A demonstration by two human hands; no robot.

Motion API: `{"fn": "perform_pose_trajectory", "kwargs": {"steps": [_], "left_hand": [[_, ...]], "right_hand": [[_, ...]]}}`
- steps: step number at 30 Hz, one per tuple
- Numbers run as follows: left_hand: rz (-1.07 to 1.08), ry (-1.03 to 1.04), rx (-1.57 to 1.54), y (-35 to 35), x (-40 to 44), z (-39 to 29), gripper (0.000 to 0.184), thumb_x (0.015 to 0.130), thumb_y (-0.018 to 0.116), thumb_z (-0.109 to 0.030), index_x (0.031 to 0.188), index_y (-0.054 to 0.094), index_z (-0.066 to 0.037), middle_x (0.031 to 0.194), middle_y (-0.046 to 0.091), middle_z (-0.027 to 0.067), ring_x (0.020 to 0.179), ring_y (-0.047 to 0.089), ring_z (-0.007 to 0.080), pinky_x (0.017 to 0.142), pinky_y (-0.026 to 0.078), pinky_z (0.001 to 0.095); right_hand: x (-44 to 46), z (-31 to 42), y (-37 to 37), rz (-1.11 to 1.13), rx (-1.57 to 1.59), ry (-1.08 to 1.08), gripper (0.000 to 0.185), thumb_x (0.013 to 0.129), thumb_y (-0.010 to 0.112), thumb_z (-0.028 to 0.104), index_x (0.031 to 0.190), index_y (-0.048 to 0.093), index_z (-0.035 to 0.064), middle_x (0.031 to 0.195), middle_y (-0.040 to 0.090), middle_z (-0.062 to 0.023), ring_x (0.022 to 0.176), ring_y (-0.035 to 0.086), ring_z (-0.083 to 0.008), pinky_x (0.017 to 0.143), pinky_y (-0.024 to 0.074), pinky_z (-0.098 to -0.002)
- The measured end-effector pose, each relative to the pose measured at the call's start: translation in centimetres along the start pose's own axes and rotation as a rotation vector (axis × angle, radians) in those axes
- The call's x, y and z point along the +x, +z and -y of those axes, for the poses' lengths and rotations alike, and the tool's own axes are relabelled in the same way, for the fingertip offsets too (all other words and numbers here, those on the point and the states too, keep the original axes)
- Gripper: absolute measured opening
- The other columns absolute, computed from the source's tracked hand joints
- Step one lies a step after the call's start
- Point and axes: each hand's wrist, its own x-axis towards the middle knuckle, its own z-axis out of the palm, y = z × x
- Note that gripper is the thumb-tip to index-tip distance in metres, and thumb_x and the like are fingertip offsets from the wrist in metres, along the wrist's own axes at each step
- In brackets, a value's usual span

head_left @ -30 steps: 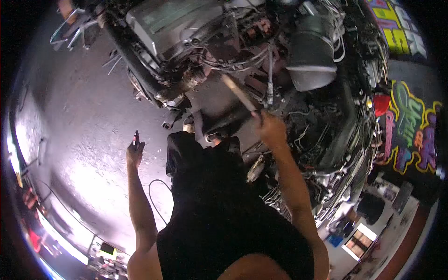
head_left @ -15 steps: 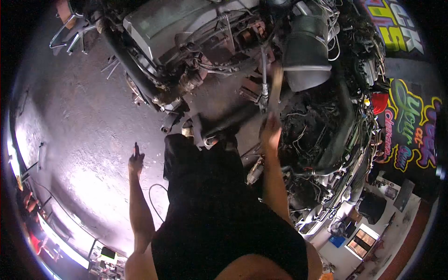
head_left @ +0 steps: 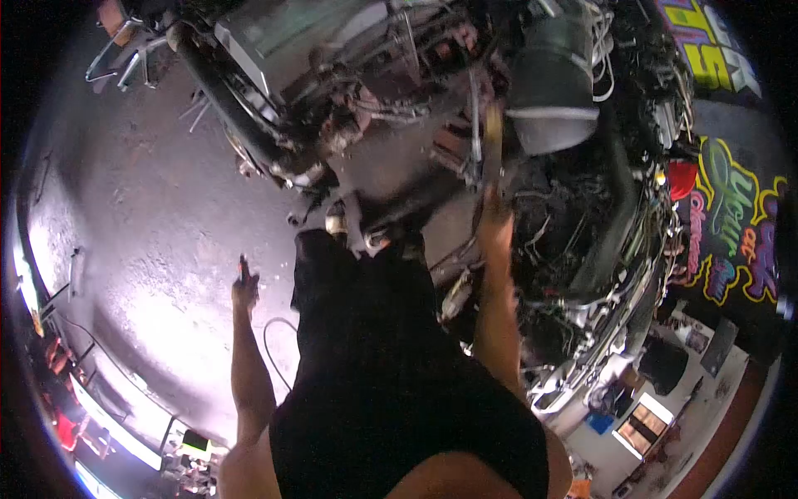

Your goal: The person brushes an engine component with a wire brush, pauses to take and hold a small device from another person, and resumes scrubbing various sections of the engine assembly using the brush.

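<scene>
My right hand (head_left: 497, 226), smeared by motion, is wrapped round the lower end of a tool with a pale wooden handle (head_left: 494, 129). The handle points up and away, between a metal rod (head_left: 475, 108) and a large dark grey cylinder (head_left: 555, 91). Its far end is blurred, so the tool's kind cannot be made out. Out over the floor at the left, my left hand (head_left: 244, 291) is apart from the machinery. A narrow dark shape with a reddish spot (head_left: 243, 264) sticks up from its fingers, too small to name.
A greasy engine assembly (head_left: 391, 83) with hoses lies ahead. Dark wiring and pipes (head_left: 573, 224) crowd the right side. A thick black pipe (head_left: 220, 96) slants at the left above the grey floor (head_left: 150, 200). A thin cable (head_left: 268, 349) lies near my left forearm.
My right hand has shifted slightly up and to the right with the wooden-handled tool. My left hand has hardly moved. The whole view has turned a little.
</scene>
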Motion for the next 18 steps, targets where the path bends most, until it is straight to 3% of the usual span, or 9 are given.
{"fn": "perform_pose_trajectory", "kwargs": {"steps": [2, 4, 6, 8, 9, 11, 13, 16, 18], "left_hand": [[0.082, -0.049, 0.087, 0.4, 1.4, -1.1, 0.022, 0.083, 0.064, -0.02, 0.069, 0.048, -0.014, 0.05, 0.038, -0.0077, 0.037, 0.034, 0.0044, 0.035, 0.027, 0.0232], [0.048, -0.013, 0.042, -0.9, 2.3, -0.8, 0.023, 0.082, 0.065, -0.021, 0.068, 0.048, -0.014, 0.05, 0.038, -0.0077, 0.037, 0.034, 0.0045, 0.035, 0.027, 0.0232], [-0.021, -0.045, -0.12, -2.3, 2.6, 2.0, 0.027, 0.079, 0.07, -0.024, 0.066, 0.049, -0.014, 0.05, 0.04, -0.0072, 0.036, 0.036, 0.0048, 0.033, 0.029, 0.0231], [-0.104, -0.093, -0.087, -3.1, 1.6, 3.4, 0.027, 0.079, 0.07, -0.025, 0.066, 0.05, -0.013, 0.05, 0.043, -0.006, 0.037, 0.038, 0.005, 0.033, 0.03, 0.0225], [-0.138, -0.09, -0.056, -3.3, 0.6, 3.4, 0.026, 0.079, 0.07, -0.025, 0.066, 0.051, -0.012, 0.05, 0.043, -0.0056, 0.037, 0.039, 0.0052, 0.033, 0.03, 0.0223], [-0.14, -0.127, -0.145, -3.5, 1.9, 5.7, 0.026, 0.079, 0.07, -0.025, 0.066, 0.051, -0.012, 0.051, 0.044, -0.005, 0.037, 0.039, 0.0059, 0.033, 0.031, 0.0229], [-0.104, -0.094, -0.161, -1.8, 1.3, 3.2, 0.023, 0.08, 0.068, -0.024, 0.069, 0.051, -0.012, 0.051, 0.044, -0.0054, 0.038, 0.04, 0.0063, 0.035, 0.031, 0.0246], [-0.001, -0.039, 0.001, -1.0, 2.5, 1.4, 0.021, 0.079, 0.068, -0.024, 0.071, 0.052, -0.013, 0.051, 0.043, -0.0059, 0.039, 0.039, 0.0059, 0.035, 0.031, 0.0247], [0.056, 0.058, 0.057, -0.7, 3.7, 1.0, 0.022, 0.079, 0.068, -0.026, 0.071, 0.051, -0.015, 0.052, 0.043, -0.0062, 0.039, 0.038, 0.0054, 0.035, 0.03, 0.0243]], "right_hand": [[3.9, 0.4, -1.5, -0.047, 0.05, -0.21, 0.045, 0.094, 0.042, 0.036, 0.102, 0.057, -0.0059, 0.084, 0.06, -0.0175, 0.07, 0.057, -0.0317, 0.062, 0.0459, -0.0363], [-2.4, 8.4, -6.3, -0.147, 0.171, -0.253, 0.043, 0.093, 0.045, 0.035, 0.101, 0.059, -0.0047, 0.089, 0.061, -0.0197, 0.068, 0.059, -0.0277, 0.058, 0.047, -0.0346], [-5.1, 3.3, -6.9, -0.335, -0.339, -0.757, 0.039, 0.092, 0.046, 0.032, 0.102, 0.058, -0.0044, 0.088, 0.062, -0.0196, 0.069, 0.061, -0.0272, 0.059, 0.0473, -0.0341], [-9.9, 0.6, -7.0, -0.083, -0.05, -0.441, 0.036, 0.092, 0.045, 0.027, 0.108, 0.055, -0.004, 0.087, 0.061, -0.021, 0.068, 0.059, -0.0342, 0.061, 0.0467, -0.0391], [-9.2, -0.7, -6.0, -0.07, -0.051, -0.446, 0.036, 0.092, 0.045, 0.027, 0.108, 0.055, -0.004, 0.087, 0.061, -0.021, 0.068, 0.059, -0.0342, 0.061, 0.0467, -0.0391], [-8.2, -3.2, -4.0, 0.134, -0.197, -0.032, 0.035, 0.093, 0.044, 0.025, 0.109, 0.053, -0.0036, 0.086, 0.058, -0.0251, 0.067, 0.055, -0.0419, 0.061, 0.0444, -0.0454], [-2.2, -0.9, -2.6, -0.055, -0.222, -0.469, 0.037, 0.092, 0.046, 0.03, 0.107, 0.055, -0.0021, 0.08, 0.056, -0.0271, 0.064, 0.052, -0.0429, 0.059, 0.0418, -0.0463], [3.3, 7.4, -6.2, 0.152, -0.382, -0.115, 0.048, 0.09, 0.05, 0.04, 0.119, 0.05, 0.0011, 0.076, 0.056, -0.0245, 0.06, 0.053, -0.0372, 0.057, 0.042, -0.0401], [1.3, 6.7, -9.6, 0.01, -0.225, -0.293, 0.052, 0.09, 0.05, 0.041, 0.125, 0.046, 0.0033, 0.077, 0.058, -0.0165, 0.056, 0.052, -0.0243, 0.056, 0.0426, -0.0359]]}}
